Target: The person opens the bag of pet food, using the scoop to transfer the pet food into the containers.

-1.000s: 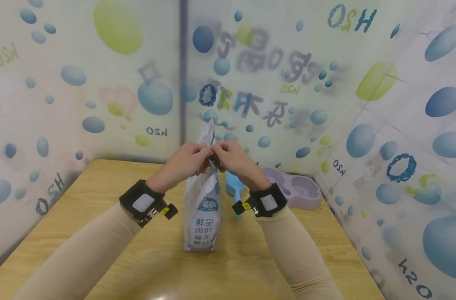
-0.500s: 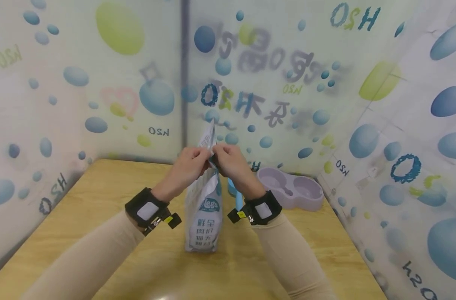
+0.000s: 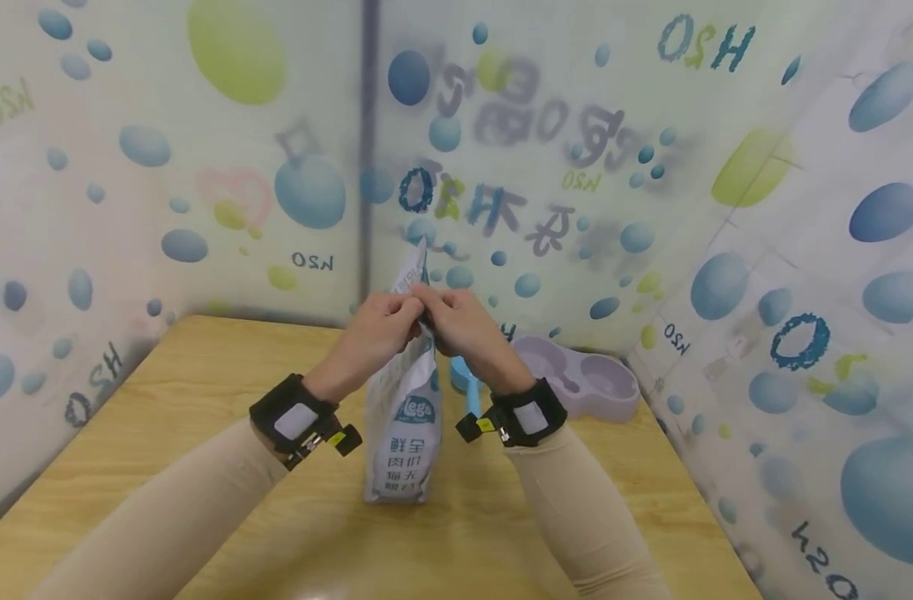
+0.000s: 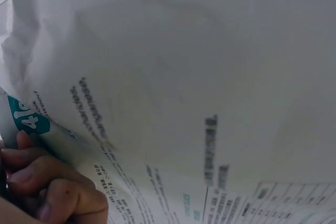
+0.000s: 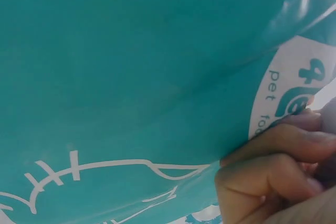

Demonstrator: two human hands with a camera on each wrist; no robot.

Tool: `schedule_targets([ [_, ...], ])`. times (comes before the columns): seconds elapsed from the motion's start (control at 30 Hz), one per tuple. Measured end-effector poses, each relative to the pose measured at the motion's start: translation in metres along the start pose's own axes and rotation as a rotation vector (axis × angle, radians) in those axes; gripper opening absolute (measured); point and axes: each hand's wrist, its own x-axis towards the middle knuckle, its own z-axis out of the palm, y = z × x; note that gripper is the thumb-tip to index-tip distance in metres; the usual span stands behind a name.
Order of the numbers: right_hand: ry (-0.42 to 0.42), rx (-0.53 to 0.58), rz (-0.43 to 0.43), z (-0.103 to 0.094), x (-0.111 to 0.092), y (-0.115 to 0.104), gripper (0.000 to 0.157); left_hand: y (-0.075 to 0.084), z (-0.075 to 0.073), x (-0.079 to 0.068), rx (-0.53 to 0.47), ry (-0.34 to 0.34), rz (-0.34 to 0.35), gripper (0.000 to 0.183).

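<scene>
A white and teal pet food bag stands upright on the wooden table, its narrow side facing me. Near its top edge my left hand pinches the bag from the left, fingers curled. My right hand pinches the same top edge from the right, its thumb close to the left thumb. White printed film of the bag fills the left wrist view, with the curled fingers at lower left. In the right wrist view the bag's teal face spreads behind the curled fingers. The exact pinch point is hidden between the hands.
A light blue scoop lies behind the right wrist, partly covered by it. Farther right, a lilac double pet bowl sits at the back of the wooden table. Patterned walls rise around the table's back and sides.
Both hands stay at the bag's top. The right thumb and fingers have shifted slightly left, nearer the left thumb. The bag still stands in the same place.
</scene>
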Motion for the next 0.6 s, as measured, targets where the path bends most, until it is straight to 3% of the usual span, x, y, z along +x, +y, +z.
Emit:
schedule_targets([
  [0.27, -0.042, 0.169, -0.074, 0.000, 0.003, 0.012, 0.053, -0.004, 0.002, 0.000, -0.091, -0.036, 0.005, 0.053],
  [0.6, 0.016, 0.286, -0.095, 0.005, 0.005, 0.023, 0.049, -0.006, 0.007, 0.001, -0.129, -0.007, -0.033, 0.053],
])
